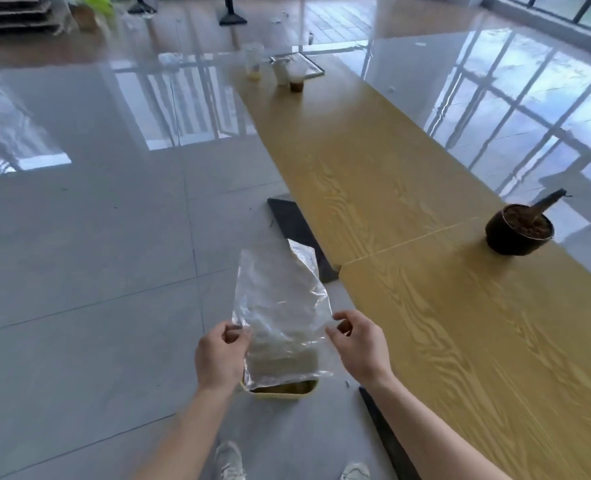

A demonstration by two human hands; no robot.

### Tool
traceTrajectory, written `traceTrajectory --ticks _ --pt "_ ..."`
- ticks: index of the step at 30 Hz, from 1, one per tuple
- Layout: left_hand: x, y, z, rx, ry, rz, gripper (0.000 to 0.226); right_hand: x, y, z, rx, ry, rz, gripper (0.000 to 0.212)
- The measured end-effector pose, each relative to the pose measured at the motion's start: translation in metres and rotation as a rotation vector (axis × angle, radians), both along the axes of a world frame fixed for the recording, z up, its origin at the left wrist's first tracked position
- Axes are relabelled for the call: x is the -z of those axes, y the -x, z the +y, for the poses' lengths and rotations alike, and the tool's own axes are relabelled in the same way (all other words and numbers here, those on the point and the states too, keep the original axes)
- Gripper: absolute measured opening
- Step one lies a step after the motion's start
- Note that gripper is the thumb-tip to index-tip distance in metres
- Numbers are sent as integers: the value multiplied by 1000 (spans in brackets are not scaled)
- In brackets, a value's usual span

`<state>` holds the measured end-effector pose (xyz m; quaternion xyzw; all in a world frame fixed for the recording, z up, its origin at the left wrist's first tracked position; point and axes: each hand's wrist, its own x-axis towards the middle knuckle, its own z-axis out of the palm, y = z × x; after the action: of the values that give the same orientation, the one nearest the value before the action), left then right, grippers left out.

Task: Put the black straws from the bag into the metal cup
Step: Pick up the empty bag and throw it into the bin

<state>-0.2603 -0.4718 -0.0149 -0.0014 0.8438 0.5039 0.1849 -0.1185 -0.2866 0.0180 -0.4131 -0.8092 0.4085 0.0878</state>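
I hold a clear plastic bag (282, 306) in the air, left of the wooden table (408, 237). My left hand (221, 358) pinches its left edge and my right hand (358, 344) pinches its right edge. The bag looks see-through and crumpled, and I see no black straws inside it or anywhere else in view. Below the bag, a yellow bin (280, 393) stands on the floor. At the table's far end, a pale cup (281, 71) that may be metal stands between two clear plastic cups.
A dark pot (517, 230) with soil and a cut stem sits near the table's right edge. Two clear cups (296, 77) with drink dregs stand far away. Black seats (297, 233) are tucked along the table's left side. My shoes (230, 460) stand on the glossy tile floor.
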Motion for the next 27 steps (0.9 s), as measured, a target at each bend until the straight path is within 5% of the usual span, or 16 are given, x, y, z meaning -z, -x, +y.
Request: traceTrajectory --ticks 4,17,25,27 --pt "41 22 -16 43 67 -21 15 40 24 -29 -18 -32 -53 34" --pt "284 56 12 177 335 -10 3 293 58 -15 -186 -133 -326 35" --pt "431 66 46 720 929 242 18 461 90 7 -626 -231 -678 67" --pt "453 69 57 871 1048 264 23 487 100 9 -703 -210 -791 56"
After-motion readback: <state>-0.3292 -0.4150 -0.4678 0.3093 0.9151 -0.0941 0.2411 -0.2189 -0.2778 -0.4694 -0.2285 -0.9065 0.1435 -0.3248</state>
